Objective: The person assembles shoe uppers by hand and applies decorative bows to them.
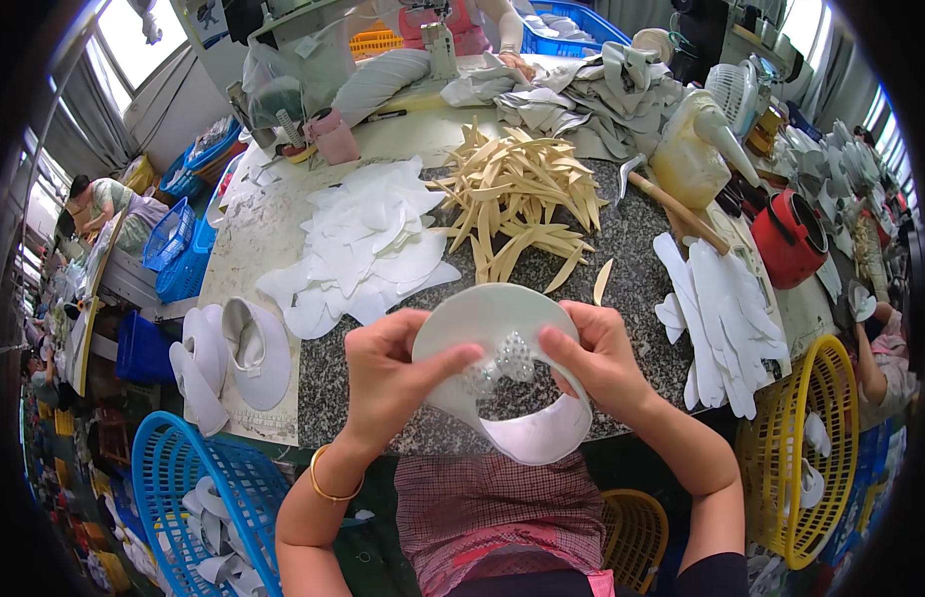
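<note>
Between both hands I hold a white shoe upper (502, 303), a curved band around an open middle, with a cluster of shiny clear beads on it. My left hand (393, 363) pinches its left side, the thumb lying on the front near the beads. My right hand (597, 358) grips the right side, thumb pressed beside the beads. Just beyond it lies a heap of beige crescent-shaped strips (522, 189), one strip apart from the rest. A pile of white flat pieces (368, 244) spreads beyond my left hand. Long white pieces (721, 313) lie to the right of my right hand.
Other white uppers (256, 353) rest at the table's left edge. A wooden-handled hammer (681, 211), a yellowish jug (693, 154) and a red pot (789, 239) stand at the right. A blue basket (149, 468) and a yellow basket (796, 468) flank me. Another person's hand (515, 67) is across the table.
</note>
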